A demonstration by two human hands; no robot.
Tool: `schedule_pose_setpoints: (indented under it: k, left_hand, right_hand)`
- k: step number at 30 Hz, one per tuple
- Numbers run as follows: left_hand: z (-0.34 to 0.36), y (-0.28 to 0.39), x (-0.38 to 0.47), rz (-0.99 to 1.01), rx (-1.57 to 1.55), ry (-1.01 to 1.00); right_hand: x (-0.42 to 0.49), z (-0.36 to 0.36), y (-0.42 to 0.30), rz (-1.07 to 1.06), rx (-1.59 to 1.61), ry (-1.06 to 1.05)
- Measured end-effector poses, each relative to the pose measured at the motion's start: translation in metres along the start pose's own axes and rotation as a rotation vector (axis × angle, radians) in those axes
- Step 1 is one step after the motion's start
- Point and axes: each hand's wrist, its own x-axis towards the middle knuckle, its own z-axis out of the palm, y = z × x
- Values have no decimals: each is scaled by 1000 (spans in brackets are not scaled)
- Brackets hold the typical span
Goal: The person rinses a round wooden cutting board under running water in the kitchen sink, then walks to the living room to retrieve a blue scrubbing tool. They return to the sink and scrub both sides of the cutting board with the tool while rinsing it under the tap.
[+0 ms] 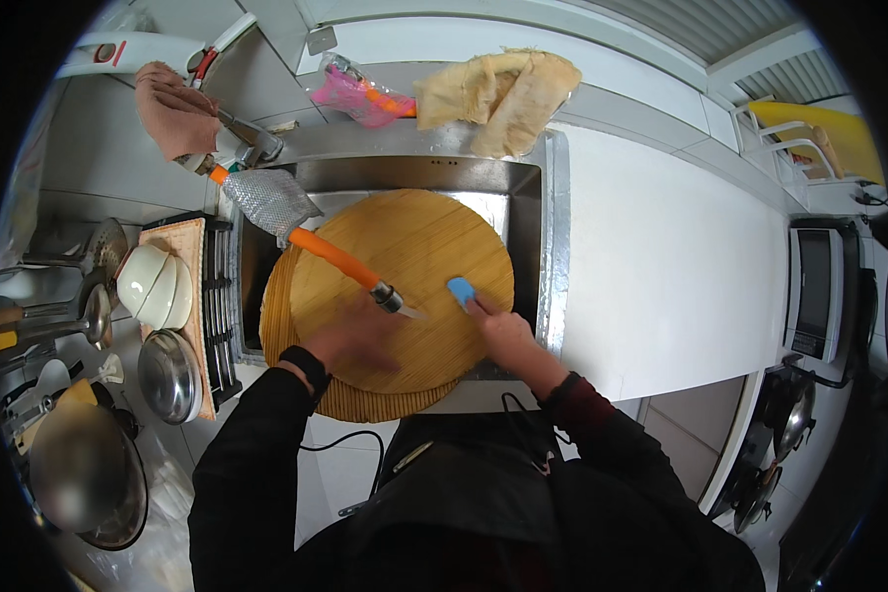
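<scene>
A round wooden board [407,244] lies over a stainless steel sink [524,222], on top of a second round wooden piece [277,311] with a ribbed edge. My right hand [507,333] grips a blue scrubbing tool [460,290], probably a brush or scraper, at the board's right part. Blurred, my left hand [359,337] is spread over the lower left of the board, with nothing seen in it. Above the board hangs an orange hose [333,255] with a metal end, water running from it, and silver wrap [270,201] around its upper part.
A tan cloth [499,96] and a pink cloth [177,111] hang behind the sink. At left stand white bowls [148,285] on a rack, a metal lid [166,376] and hanging ladles [98,314]. A white countertop [666,266] adjoins the sink on the right; beyond it is a microwave [814,292].
</scene>
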Motion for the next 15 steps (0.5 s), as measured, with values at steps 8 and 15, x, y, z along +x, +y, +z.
schedule_pose_setpoints:
  k: [8, 15]
  left_hand:
    - [28, 21, 11, -337, 43, 107]
    - [20, 18, 14, -364, 53, 90]
  right_hand:
    - [64, 62, 28, 48, -288, 30]
    - [140, 45, 75, 162, -506, 266]
